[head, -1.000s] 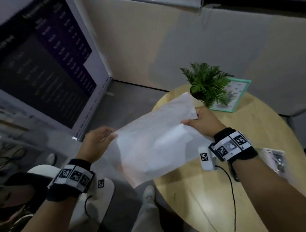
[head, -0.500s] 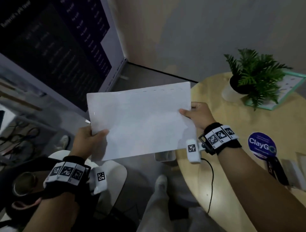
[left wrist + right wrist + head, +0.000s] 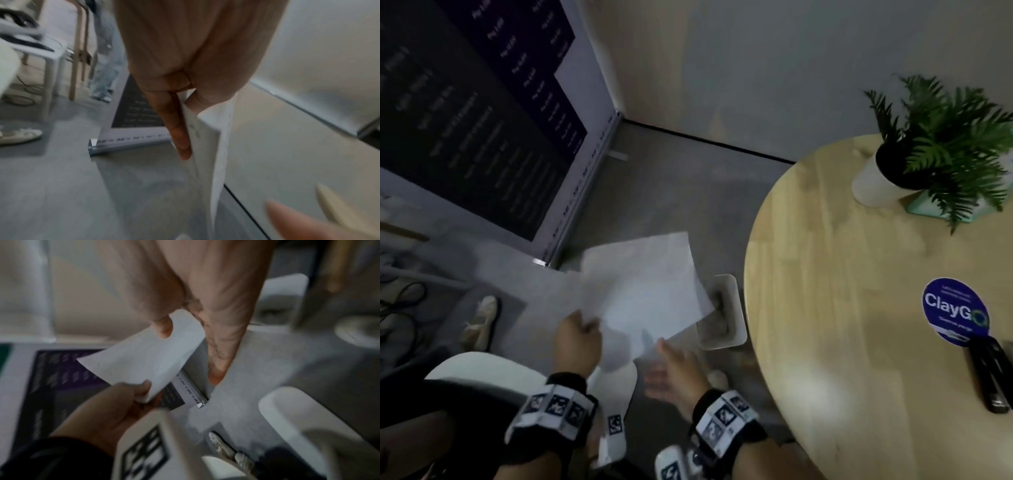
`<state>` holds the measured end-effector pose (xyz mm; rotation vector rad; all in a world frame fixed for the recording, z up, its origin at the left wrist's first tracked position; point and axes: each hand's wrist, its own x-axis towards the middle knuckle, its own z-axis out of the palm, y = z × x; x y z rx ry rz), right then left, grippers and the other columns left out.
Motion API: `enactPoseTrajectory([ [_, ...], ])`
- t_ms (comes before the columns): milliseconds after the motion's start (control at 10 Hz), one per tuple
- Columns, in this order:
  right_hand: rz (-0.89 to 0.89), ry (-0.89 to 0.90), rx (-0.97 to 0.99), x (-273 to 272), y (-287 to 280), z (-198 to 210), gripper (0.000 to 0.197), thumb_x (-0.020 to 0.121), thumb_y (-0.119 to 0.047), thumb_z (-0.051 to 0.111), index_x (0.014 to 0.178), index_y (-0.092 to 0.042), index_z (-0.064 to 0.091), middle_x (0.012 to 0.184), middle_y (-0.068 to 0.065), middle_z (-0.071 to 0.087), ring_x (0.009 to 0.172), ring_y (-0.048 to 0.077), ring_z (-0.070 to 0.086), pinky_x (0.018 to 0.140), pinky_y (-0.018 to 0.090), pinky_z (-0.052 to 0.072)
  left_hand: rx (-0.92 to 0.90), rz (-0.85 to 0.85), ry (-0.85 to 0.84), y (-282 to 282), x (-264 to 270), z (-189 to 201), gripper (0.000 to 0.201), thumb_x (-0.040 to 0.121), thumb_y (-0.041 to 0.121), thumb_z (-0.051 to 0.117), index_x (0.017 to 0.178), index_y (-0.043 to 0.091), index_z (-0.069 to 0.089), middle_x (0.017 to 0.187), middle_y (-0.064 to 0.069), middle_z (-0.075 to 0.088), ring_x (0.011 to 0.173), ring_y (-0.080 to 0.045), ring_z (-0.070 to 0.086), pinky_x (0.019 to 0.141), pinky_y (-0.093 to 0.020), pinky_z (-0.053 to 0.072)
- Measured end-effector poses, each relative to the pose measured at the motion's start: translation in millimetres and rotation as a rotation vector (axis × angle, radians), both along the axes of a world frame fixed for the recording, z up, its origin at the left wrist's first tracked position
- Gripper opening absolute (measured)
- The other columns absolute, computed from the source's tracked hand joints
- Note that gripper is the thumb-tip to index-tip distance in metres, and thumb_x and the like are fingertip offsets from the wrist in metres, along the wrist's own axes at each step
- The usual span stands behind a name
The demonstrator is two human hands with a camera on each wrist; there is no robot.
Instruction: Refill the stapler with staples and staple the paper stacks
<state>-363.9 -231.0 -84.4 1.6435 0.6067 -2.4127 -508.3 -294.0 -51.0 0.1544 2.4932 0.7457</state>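
Head view: paper stack (image 3: 647, 294) now lower, off the table (image 3: 842, 308).

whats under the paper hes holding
Below the paper lies grey floor, with a small bin partly showing at its right edge. Whatever sits directly beneath the sheets is covered. The left hand pinches it.

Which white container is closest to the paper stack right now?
The rectangular white floor bin, partly behind the white paper stack at its right corner; the round white plant pot stands away on the round wooden table.
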Motion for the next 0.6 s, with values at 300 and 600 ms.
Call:
enactPoseTrajectory([
  [300, -0.268, -0.298, -0.128, 11.2, 7.7, -157.4, 0.03, 0.091, -0.003, 0.056, 0.061, 0.0, 0.052, 0.056, 0.013, 0.053, 0.056, 0.025, 0.051, 0.055, 0.032, 0.045, -0.171, -0.469, -0.262, 63.1, 44.4, -150.1, 0.023, 0.087, 0.003, 0.049, 0.096, 0.0, 0.07, 0.097, -0.021, 0.071, 0.093, -0.036, 0.066, 0.077, -0.031, 0.05],
  [600, -0.496, -0.287, -0.191, 63.6, -1.2, -291.4, 0.044, 0.084, -0.031, 0.07, 0.105, 0.007, 0.063, 0.09, 0.03, 0.071, 0.068, 0.038, 0.072, 0.061, 0.045, 0.058, 0.074, -0.04, -0.801, 78.7, 37.0, -240.0, 0.034, 0.091, 0.008, 0.052, 0.12, -0.009, 0.054, 0.066, -0.006, 0.06, 0.056, -0.02, 0.046, 0.058, -0.03, 0.039],
])
